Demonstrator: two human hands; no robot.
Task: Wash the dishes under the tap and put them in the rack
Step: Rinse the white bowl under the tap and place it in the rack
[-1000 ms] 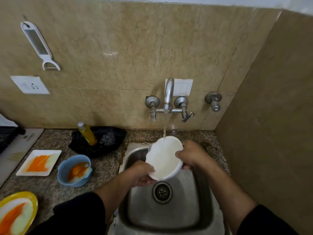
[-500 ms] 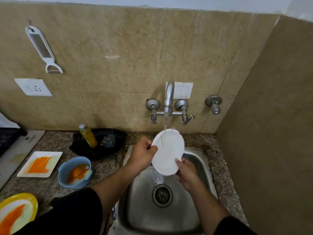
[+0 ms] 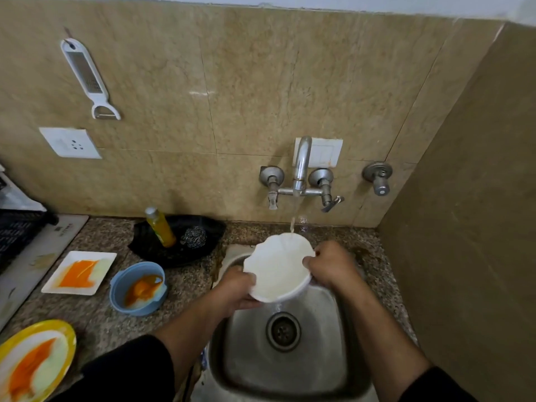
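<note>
I hold the white bowl point(image 3: 278, 271) over the sink point(image 3: 290, 358), directly below the tap point(image 3: 300, 169), my left hand point(image 3: 236, 288) gripping its near-left rim, my right hand point(image 3: 330, 266) its right rim. Its opening tilts toward me; both hands are equally near.

Bowl point(image 3: 278, 268): white. Sink point(image 3: 290, 358): grey steel. Desk point(image 3: 188, 285): speckled brown granite. Blue bowl point(image 3: 137, 288), white plate point(image 3: 79, 272), yellow plate point(image 3: 34, 361): orange-smeared. Wall point(image 3: 232, 82): beige marbled tile. Bottle point(image 3: 159, 227): yellow.
</note>
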